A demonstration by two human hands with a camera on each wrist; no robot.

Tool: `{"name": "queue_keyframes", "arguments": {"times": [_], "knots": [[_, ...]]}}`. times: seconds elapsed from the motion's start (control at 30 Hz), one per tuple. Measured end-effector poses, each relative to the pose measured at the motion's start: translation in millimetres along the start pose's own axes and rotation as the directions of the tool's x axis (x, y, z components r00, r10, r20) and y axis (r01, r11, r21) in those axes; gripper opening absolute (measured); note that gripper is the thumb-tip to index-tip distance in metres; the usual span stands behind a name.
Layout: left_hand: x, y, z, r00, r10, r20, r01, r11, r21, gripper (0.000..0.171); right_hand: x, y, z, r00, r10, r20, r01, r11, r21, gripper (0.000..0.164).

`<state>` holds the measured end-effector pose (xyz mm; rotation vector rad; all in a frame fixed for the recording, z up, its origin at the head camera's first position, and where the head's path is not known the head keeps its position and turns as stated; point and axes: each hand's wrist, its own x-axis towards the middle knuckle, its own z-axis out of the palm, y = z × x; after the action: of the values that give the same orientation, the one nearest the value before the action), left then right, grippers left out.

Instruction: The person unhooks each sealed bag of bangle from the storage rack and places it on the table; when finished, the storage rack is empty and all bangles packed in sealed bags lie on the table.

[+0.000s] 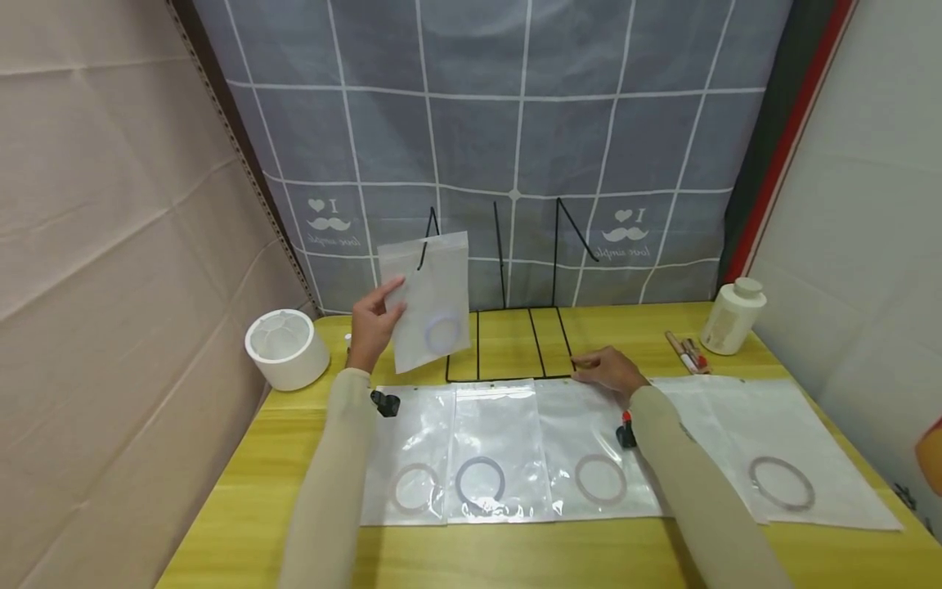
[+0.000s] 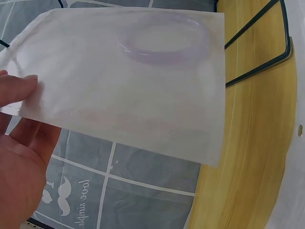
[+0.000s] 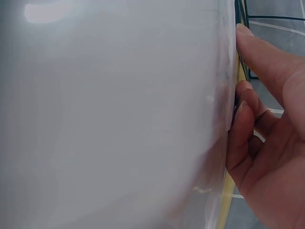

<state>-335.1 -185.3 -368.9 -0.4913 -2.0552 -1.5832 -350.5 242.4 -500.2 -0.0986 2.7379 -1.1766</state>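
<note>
My left hand (image 1: 374,321) pinches the left edge of a clear zip bag (image 2: 143,95), thumb on one face and fingers behind. Inside the bag lies a pale purple bangle (image 2: 164,40), near its lower end. The bag's top overlaps a hook of the black wire rack (image 1: 505,262) in the head view; the left wrist view shows wire by its top corner. My right hand (image 1: 609,370) holds the rack's front right base corner, fingers curled at the wire. In the right wrist view these fingers (image 3: 240,129) lie beside the edge of a flat bag (image 3: 119,119).
Several clear bags (image 1: 500,421) with bangles lie in a row along the table front. A white round container (image 1: 290,356) stands at the left, a white bottle (image 1: 733,317) at the back right. Lipstick-like tubes (image 1: 686,353) lie by the bottle. A grey grid cloth (image 1: 471,139) hangs behind.
</note>
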Motion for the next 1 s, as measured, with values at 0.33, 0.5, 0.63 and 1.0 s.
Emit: {"name": "queue_keyframes", "arguments": {"times": [0.33,0.5,0.63,1.0], "knots": [[-32.6,24.1,-10.7,0.998,0.07,-0.008,-0.068,0.99,0.123,0.038,-1.4,-0.4,-0.2,1.0,-0.018,0.014,0.018,1.0,-0.004,0.049],[-39.9,28.6,-14.9,0.992,0.121,-0.018,-0.116,0.977,0.181,0.038,-2.3,0.6,-1.5,0.999,-0.044,0.005,0.044,0.999,-0.02,0.049],[-44.6,19.9,-23.8,0.985,0.172,-0.026,-0.164,0.969,0.183,0.037,-2.7,-0.1,-1.1,0.999,-0.034,0.015,0.034,0.999,-0.008,0.05],[-91.9,28.1,-84.4,0.992,0.083,0.091,-0.062,0.976,-0.211,0.047,-0.9,-0.5,-1.8,0.999,-0.023,0.023,0.024,0.999,-0.023,0.052]]}}
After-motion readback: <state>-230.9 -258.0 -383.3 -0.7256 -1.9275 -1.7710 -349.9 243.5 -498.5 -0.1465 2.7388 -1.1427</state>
